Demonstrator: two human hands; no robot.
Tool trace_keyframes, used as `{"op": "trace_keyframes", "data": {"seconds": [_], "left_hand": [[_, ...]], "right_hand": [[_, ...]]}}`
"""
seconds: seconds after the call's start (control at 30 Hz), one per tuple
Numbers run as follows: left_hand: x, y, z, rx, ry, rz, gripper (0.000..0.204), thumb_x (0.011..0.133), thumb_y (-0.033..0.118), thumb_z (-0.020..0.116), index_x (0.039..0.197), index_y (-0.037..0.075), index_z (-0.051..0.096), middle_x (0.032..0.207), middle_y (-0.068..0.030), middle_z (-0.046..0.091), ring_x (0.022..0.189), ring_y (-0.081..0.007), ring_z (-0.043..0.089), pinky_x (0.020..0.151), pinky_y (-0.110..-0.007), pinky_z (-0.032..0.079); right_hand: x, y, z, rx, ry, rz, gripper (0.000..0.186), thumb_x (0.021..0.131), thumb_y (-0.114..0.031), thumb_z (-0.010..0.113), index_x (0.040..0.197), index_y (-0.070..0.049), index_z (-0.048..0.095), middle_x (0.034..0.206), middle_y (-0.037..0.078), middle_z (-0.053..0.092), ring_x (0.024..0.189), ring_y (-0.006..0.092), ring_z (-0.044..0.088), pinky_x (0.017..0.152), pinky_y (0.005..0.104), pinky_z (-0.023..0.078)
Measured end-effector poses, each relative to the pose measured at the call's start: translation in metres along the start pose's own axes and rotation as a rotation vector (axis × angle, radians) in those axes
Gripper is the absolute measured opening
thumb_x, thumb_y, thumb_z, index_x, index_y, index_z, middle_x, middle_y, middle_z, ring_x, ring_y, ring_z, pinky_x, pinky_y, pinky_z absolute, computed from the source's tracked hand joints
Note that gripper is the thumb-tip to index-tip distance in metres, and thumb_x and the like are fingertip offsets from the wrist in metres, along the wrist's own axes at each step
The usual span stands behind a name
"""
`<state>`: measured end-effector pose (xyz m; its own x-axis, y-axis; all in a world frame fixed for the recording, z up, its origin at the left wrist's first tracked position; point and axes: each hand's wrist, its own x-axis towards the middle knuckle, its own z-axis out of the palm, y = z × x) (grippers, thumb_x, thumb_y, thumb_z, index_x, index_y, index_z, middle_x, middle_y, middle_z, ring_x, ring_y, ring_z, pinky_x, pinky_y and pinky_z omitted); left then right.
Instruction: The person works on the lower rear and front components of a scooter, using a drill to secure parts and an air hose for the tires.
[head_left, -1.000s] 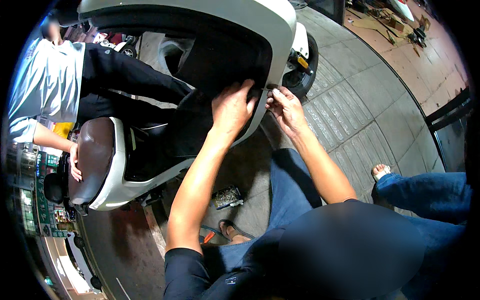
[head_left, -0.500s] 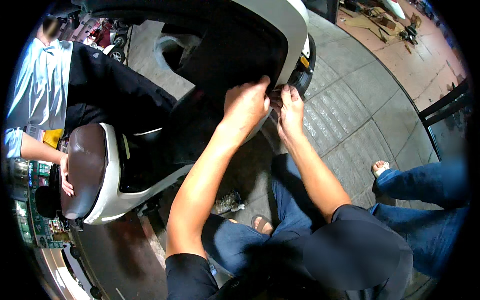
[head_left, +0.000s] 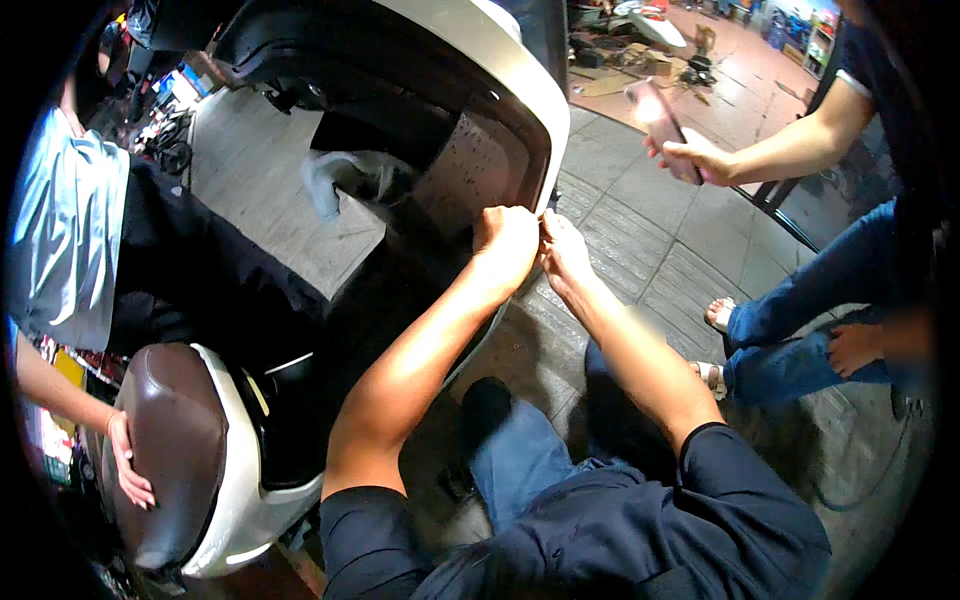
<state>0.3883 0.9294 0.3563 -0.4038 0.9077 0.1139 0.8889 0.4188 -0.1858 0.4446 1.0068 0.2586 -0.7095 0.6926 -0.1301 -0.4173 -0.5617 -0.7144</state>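
A white and black scooter stands before me, its front panel curving down inside a white outer rim. At the lower right corner of this panel, my left hand is closed with knuckles up, against the edge. Close beside it, just outside the rim, my right hand has thumb and fingers pressed together. What either hand holds is hidden or too small to make out. A brown seat is at the scooter's other end.
At left, a person in a light blue shirt rests a hand on the seat. On my right another person's hand holds a phone with its light on. A grey cloth hangs by the panel.
My view has shifted, bringing a phone held by the person at right into sight. The inner panel is now brightly lit. My hands stay together at the panel's edge, both still closed.
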Motion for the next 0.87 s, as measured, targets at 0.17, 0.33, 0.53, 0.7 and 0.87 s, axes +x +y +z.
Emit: {"op": "trace_keyframes", "data": {"seconds": [0.17,0.33,0.53,0.7,0.87], "left_hand": [[-0.003,-0.016,0.011,-0.252,0.149,-0.056,0.019,0.078,0.021,0.058,0.082,0.003,0.064,0.076,-0.0224,0.064,0.075,-0.0351,0.065,0.066,-0.043,0.053],[-0.008,-0.024,0.015,-0.267,0.215,0.015,0.018,0.076,0.022,0.061,0.079,0.005,0.062,0.074,-0.0190,0.064,0.074,-0.0360,0.063,0.065,-0.044,0.050],[-0.009,-0.016,0.008,-0.211,0.158,0.070,0.015,0.075,0.020,0.064,0.079,0.005,0.062,0.075,-0.0179,0.064,0.072,-0.0341,0.064,0.064,-0.041,0.051],[-0.012,-0.014,0.008,-0.312,0.113,0.027,0.017,0.077,0.021,0.064,0.086,0.007,0.064,0.072,-0.0167,0.064,0.070,-0.0323,0.064,0.064,-0.040,0.050],[-0.014,-0.013,0.006,-0.317,0.080,-0.014,0.016,0.077,0.021,0.065,0.086,0.008,0.063,0.068,-0.0188,0.063,0.069,-0.0347,0.063,0.064,-0.042,0.049]], "right_hand": [[0.007,-0.001,0.001,-0.065,-0.005,0.090,0.019,0.092,-0.026,0.052,0.085,-0.009,0.051,0.066,0.000,0.053,0.046,0.0067,0.040,0.038,0.0203,0.031],[-0.002,-0.011,0.000,-0.002,-0.095,0.143,0.019,0.092,-0.026,0.051,0.093,-0.006,0.052,0.085,0.005,0.060,0.079,0.0203,0.062,0.076,0.0386,0.053],[-0.007,0.006,-0.010,0.198,-0.106,0.138,0.021,0.093,-0.027,0.048,0.097,-0.006,0.051,0.088,0.007,0.059,0.078,0.0203,0.061,0.073,0.0353,0.053],[-0.013,0.022,-0.001,0.273,-0.042,0.178,0.022,0.094,-0.027,0.046,0.097,-0.005,0.050,0.083,0.006,0.060,0.069,0.0186,0.060,0.069,0.0332,0.053],[-0.022,0.018,-0.001,0.223,-0.011,0.026,0.026,0.092,-0.032,0.050,0.096,-0.006,0.050,0.082,0.006,0.060,0.073,0.0193,0.063,0.067,0.0327,0.053]]}}
